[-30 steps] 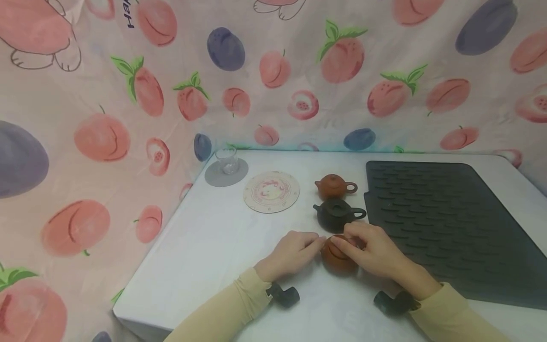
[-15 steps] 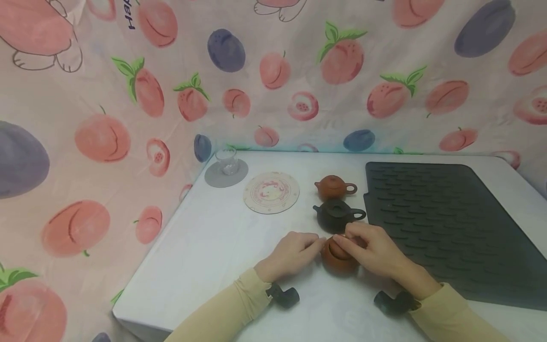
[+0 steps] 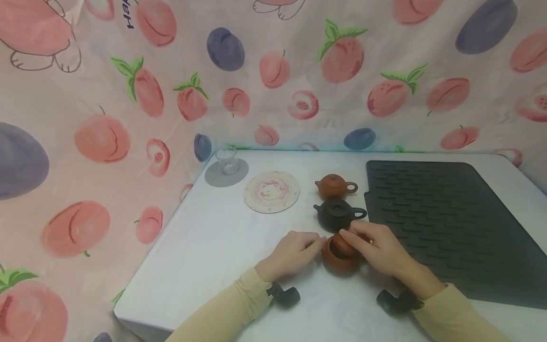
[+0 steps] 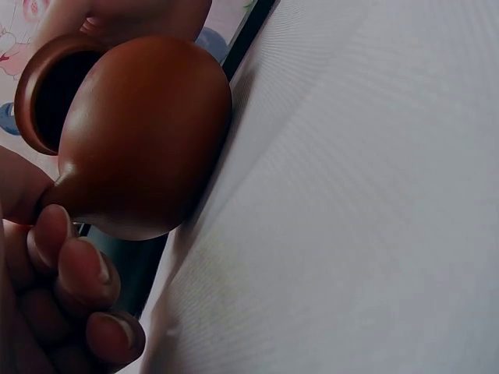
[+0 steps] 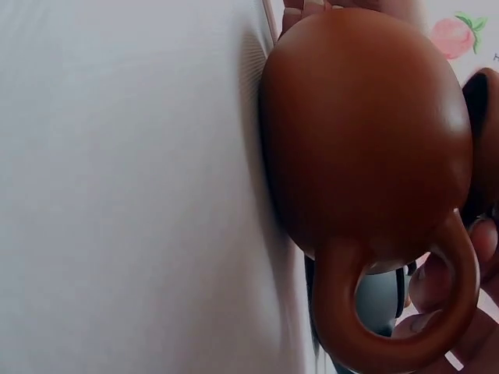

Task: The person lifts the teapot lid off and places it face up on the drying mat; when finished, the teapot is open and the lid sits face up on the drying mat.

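Observation:
A reddish-brown clay teapot (image 3: 340,267) stands on the white table, its dark mouth partly uncovered. My left hand (image 3: 295,254) pinches its short spout (image 4: 69,187) between thumb and fingers, as the left wrist view shows. The matching lid (image 3: 343,244) is tilted over the mouth, and my right hand (image 3: 378,247) grips it from the right. In the right wrist view the loop handle (image 5: 327,312) points towards the camera, with right-hand fingers (image 5: 485,238) behind it near the lid (image 5: 491,148). The right hand hides part of the lid in the head view.
Just behind stands a black teapot (image 3: 333,216), then another brown teapot (image 3: 332,187). A dark ridged mat (image 3: 444,228) covers the right side. To the left lie a round patterned mat (image 3: 271,192) and a grey coaster (image 3: 215,178) bearing a clear glass (image 3: 229,164).
The right hand has raised and tilted the lid off the brown teapot towards the right, uncovering the dark mouth. My left hand has stayed at the spout.

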The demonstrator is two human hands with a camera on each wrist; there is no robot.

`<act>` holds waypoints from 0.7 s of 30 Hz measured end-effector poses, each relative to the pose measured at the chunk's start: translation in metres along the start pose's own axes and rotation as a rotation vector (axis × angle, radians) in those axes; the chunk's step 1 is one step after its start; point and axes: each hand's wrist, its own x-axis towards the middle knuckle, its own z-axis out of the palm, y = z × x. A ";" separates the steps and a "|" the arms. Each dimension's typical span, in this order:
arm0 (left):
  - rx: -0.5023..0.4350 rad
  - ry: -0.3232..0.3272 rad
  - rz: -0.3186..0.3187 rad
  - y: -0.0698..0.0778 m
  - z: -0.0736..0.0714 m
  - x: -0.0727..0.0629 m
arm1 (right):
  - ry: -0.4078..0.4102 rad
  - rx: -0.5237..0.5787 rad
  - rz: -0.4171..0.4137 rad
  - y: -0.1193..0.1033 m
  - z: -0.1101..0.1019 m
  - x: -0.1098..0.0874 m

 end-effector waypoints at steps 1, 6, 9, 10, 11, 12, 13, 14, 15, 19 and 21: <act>0.001 -0.001 0.000 0.000 0.000 0.000 | -0.006 0.007 0.012 0.000 -0.001 0.000; -0.006 -0.009 -0.006 0.000 0.001 0.001 | -0.029 0.031 0.068 0.002 -0.004 -0.001; -0.012 -0.011 -0.003 -0.001 0.000 0.001 | -0.043 0.070 0.115 0.003 -0.006 -0.001; -0.012 -0.010 0.000 -0.001 0.000 0.001 | -0.044 0.078 0.127 0.003 -0.007 -0.001; -0.011 -0.008 0.004 -0.002 0.000 0.002 | -0.042 0.091 0.139 0.004 -0.008 -0.001; -0.011 -0.006 0.007 -0.002 0.000 0.002 | -0.041 0.103 0.149 0.004 -0.009 -0.001; -0.010 -0.004 0.010 -0.003 0.000 0.002 | -0.039 0.113 0.158 0.004 -0.010 -0.001; -0.012 -0.003 0.012 -0.003 0.000 0.002 | -0.036 0.129 0.167 0.005 -0.011 -0.001; -0.014 -0.004 0.011 -0.003 0.000 0.002 | -0.036 0.142 0.176 0.005 -0.013 0.000; -0.021 -0.014 0.011 -0.003 0.000 0.002 | -0.056 0.199 0.243 0.005 -0.016 0.000; -0.018 -0.018 0.010 -0.003 0.000 0.002 | -0.064 0.235 0.293 0.006 -0.018 0.001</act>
